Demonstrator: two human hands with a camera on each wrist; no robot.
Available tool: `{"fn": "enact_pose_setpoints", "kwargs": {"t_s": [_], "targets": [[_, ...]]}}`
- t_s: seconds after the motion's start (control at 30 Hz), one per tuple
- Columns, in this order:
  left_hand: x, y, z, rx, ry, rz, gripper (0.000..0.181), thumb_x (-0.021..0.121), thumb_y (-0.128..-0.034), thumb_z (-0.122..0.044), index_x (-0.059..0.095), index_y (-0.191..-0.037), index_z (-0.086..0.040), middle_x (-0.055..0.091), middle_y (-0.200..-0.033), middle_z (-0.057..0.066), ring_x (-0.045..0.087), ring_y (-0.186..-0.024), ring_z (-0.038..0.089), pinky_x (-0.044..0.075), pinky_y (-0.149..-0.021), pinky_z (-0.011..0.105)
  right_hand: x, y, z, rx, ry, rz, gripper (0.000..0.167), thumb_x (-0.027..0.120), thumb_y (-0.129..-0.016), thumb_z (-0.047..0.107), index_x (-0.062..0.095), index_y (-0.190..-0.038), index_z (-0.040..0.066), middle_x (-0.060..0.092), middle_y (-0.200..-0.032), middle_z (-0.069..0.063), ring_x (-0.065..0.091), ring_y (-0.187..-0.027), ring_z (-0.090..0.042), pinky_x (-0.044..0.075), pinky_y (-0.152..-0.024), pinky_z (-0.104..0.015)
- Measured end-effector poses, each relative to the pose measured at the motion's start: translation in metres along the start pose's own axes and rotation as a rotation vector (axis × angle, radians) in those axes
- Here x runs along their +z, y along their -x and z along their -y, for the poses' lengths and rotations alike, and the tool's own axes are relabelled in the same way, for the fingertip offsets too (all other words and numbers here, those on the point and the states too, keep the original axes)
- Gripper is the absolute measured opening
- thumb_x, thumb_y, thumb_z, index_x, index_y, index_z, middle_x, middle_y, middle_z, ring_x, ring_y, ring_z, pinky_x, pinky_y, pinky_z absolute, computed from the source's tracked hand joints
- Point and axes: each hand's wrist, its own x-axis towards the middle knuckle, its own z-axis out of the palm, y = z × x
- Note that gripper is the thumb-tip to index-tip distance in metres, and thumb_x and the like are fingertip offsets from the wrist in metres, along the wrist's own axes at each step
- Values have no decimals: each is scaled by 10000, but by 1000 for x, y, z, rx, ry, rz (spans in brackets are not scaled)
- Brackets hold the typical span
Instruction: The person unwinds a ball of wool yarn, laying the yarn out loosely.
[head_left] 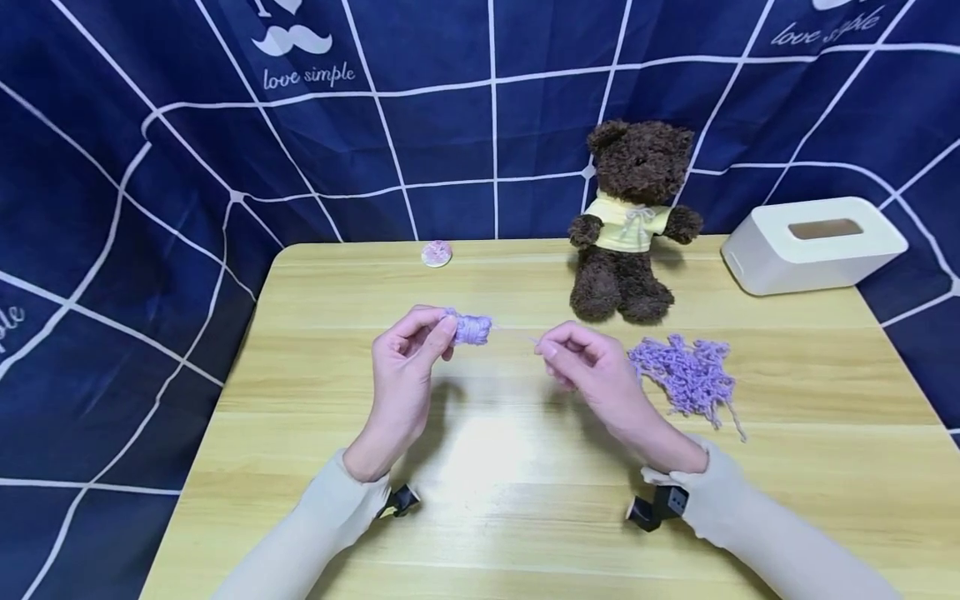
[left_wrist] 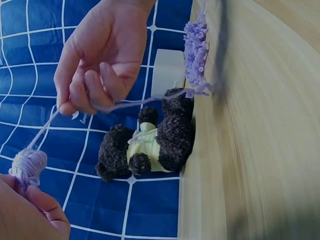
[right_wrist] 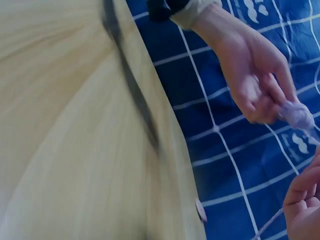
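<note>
A small wound bundle of lilac yarn (head_left: pixel 472 329) is pinched between the thumb and fingers of my left hand (head_left: pixel 408 358), above the table. From the bundle a strand of yarn (left_wrist: pixel 42 131) runs taut to my right hand (head_left: pixel 588 362), which pinches it between thumb and forefinger. In the left wrist view the strand continues past the right hand's curled fingers toward a loose, crinkled heap of lilac yarn (head_left: pixel 686 377) on the table. The right wrist view shows the bundle (right_wrist: pixel 297 115) at the left hand's fingertips, with the right hand (right_wrist: pixel 305 202) partly cut off by the frame.
A brown teddy bear (head_left: pixel 633 221) in a yellow shirt sits at the back of the wooden table (head_left: pixel 480 533). Right of it stands a white tissue box (head_left: pixel 817 246). A small pink-and-white round piece (head_left: pixel 437 253) lies near the back edge. Dark blue gridded cloth (head_left: pixel 420 133) hangs behind.
</note>
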Motion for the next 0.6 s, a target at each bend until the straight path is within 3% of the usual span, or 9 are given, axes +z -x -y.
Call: {"fn": "enact_pose_setpoints", "kwargs": {"t_s": [0.2,0.4,0.6], "targets": [[-1,1,3,6,8,3,194,706,-1014,58,823,-1001,-96,702,-964,77,599,-788,167,513,-677,240,-34,6,3,-86,-91,-146,89,627,-1070,-42,691,-1016,-71,637,-793,-122,569,-669,-175,530,-575,-230],[-2,1,3,16,13,1,204,698,-1014,64,822,-998,-99,701,-967,79,595,-787,169,512,-679,241,-68,14,6,-99,-248,-291,174,559,-1079,-97,695,-972,-77,658,-803,-110,577,-682,-146,484,-547,-195],[-5,1,4,19,18,-8,213,688,-1016,73,821,-1000,-93,700,-963,77,595,-786,164,511,-677,241,-104,18,3,-118,-403,-401,169,581,-1078,-90,694,-952,-87,680,-795,-107,606,-677,-161,529,-572,-196]]}}
